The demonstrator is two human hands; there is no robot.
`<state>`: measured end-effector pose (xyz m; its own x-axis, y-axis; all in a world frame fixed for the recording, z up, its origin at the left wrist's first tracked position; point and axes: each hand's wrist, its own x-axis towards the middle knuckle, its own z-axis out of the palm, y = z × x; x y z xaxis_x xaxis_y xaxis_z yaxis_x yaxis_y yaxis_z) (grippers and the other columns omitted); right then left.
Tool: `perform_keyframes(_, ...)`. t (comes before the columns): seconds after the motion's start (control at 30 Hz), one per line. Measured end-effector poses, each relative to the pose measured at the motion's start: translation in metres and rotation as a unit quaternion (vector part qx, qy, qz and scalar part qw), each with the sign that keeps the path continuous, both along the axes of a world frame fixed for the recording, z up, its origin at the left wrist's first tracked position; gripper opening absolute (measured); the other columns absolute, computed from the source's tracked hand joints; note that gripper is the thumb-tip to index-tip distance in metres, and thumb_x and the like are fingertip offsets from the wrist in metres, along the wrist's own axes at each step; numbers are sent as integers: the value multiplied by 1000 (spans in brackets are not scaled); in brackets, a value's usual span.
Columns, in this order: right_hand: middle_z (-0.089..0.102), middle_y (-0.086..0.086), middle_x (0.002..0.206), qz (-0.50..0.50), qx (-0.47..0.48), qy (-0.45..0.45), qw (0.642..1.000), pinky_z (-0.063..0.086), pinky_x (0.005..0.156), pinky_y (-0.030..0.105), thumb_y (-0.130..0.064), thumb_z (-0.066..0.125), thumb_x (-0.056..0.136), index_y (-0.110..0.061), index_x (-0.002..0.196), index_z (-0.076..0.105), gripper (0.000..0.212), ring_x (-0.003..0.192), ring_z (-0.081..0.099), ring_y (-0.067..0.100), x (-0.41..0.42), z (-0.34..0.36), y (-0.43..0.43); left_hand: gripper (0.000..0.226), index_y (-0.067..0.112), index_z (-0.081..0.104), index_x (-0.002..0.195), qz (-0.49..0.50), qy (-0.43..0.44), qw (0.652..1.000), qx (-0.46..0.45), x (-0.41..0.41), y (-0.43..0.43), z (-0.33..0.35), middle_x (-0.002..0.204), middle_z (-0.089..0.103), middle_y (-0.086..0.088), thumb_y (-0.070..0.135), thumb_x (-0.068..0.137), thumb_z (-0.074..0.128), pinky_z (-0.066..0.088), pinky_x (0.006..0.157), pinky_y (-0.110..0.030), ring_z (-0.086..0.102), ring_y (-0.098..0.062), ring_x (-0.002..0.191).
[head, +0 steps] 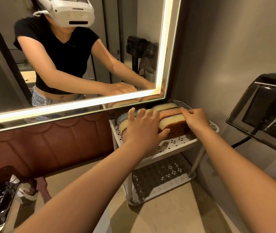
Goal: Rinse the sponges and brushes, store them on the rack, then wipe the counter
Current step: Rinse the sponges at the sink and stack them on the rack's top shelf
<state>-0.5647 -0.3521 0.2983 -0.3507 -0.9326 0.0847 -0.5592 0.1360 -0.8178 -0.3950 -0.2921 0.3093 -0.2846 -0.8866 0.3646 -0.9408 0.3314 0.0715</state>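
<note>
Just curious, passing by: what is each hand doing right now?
Left hand: open, flat on the sponges on the rack.
Right hand: fingers curled over the same sponges.

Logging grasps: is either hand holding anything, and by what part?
Left hand lies flat on the sponges, holding nothing. Right hand curls its fingers over their top edges; a grip cannot be told.

white perforated rack (176, 145), yellow-and-brown sponges (172, 122), pink sponge (169, 113).

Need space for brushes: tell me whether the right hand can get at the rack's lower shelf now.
Probably yes: the lower shelf is open at the front, and the right hand only touches sponges just above.
</note>
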Motion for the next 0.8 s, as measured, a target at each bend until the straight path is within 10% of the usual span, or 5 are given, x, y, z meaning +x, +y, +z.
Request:
perform_keyframes(0.6,57,11,112,-68,-106,197,972,39,83,37,-44,44,92,-14,109,60,37,110,49,30,4,-3,9,46,19,47,126,-36,54,997,52,-13,-11,10,128,49,-6,43,88,55,33,100,-39,43,-25,119)
perform_keyframes(0.8,62,7,100,41,-196,183,962,35,68,28,-32,46,95,-14,97,65,25,86,52,18,38,11,48,31,18,61,107,-78,116,986,91,27,26,47,106,63,-1,41,92,47,49,85,-39,58,-18,95)
